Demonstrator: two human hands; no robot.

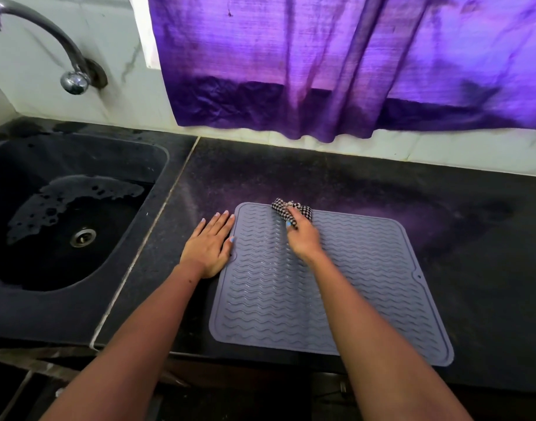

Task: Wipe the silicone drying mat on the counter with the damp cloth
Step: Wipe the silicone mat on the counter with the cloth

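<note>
Nearest us the soft, floppy mat (pixel 336 284) likely slides on the tabletop (pixel 458 208), so our flat, released left hand (pixel 207 250) pins its edge while our right hand (pixel 303 238) keeps a clenched grip on the limp cloth (pixel 291 209).

No text, label, brand, number or sign can be read anywhere in the frame.
</note>
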